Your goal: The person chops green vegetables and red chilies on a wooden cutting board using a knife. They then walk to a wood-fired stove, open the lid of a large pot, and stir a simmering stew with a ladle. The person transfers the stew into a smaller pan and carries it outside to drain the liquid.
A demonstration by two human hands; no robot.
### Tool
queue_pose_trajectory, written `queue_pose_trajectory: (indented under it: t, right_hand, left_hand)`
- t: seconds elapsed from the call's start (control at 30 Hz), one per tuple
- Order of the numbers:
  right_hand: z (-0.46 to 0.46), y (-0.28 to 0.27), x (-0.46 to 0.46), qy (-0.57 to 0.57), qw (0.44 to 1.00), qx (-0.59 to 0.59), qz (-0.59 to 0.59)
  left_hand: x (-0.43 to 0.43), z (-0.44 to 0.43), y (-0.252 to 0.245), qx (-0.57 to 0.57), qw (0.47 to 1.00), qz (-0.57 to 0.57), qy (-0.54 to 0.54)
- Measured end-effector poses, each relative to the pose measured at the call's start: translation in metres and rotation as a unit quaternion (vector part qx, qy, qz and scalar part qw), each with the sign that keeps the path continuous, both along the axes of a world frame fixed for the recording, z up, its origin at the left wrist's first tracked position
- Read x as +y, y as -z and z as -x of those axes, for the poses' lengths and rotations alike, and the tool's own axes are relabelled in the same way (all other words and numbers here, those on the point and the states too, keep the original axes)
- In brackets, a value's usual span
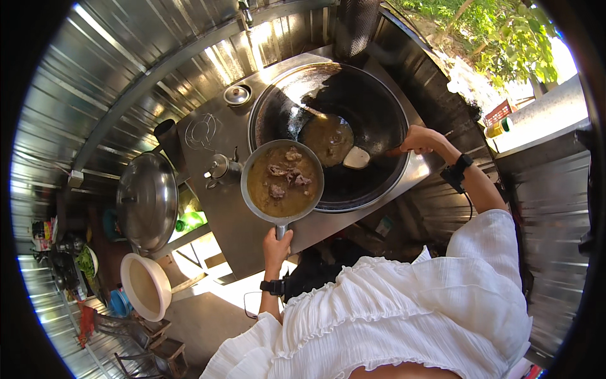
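Note:
My left hand (278, 246) grips the short handle of a metal pan (244, 188). It holds brownish broth and several chunks of meat (276, 191). The pan is over the near left rim of a large dark wok (378, 104), overlapping it in view; whether they touch I cannot tell. At the wok's right side, my right hand (421, 139) is closed around the handle of a wok spatula (356, 157). Its pale blade lies at the edge of a pool of broth (326, 139) in the wok's bottom. A pale streak, perhaps another utensil or a reflection, crosses the wok's far side.
The wok sits in a metal stove top (220, 241). On it are a small kettle (222, 169), a small lidded pot (237, 95) and a wire rack (202, 131). A stovepipe (352, 28) rises behind. A large metal lid (147, 203) and a basin (163, 291) stand left.

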State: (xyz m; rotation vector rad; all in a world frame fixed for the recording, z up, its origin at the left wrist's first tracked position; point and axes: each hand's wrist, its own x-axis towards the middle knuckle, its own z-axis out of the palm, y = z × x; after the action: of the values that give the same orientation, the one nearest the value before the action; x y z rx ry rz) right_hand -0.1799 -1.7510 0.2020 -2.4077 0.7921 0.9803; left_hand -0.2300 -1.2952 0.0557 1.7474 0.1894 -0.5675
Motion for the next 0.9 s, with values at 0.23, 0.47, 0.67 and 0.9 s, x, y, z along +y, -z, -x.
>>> queue_pose_trajectory:
  t: [0.23,0.47,0.67,0.9]
  right_hand:
    - [0.033,0.137,0.041,0.150,0.965,-0.191,-0.103]
    - [0.041,0.180,0.071,0.152,0.936,-0.302,-0.094]
    - [0.043,0.125,0.067,0.138,0.919,-0.359,-0.084]
    - [0.052,-0.005,0.061,0.023,0.941,-0.328,-0.077]
  left_hand:
    - [-0.002,0.000,-0.011,0.034,0.999,0.005,0.001]
    - [-0.002,-0.001,-0.012,0.027,1.000,-0.015,-0.003]
    - [0.001,-0.002,-0.007,0.012,1.000,-0.022,0.011]
    - [0.004,-0.003,-0.001,-0.035,0.998,-0.042,0.037]
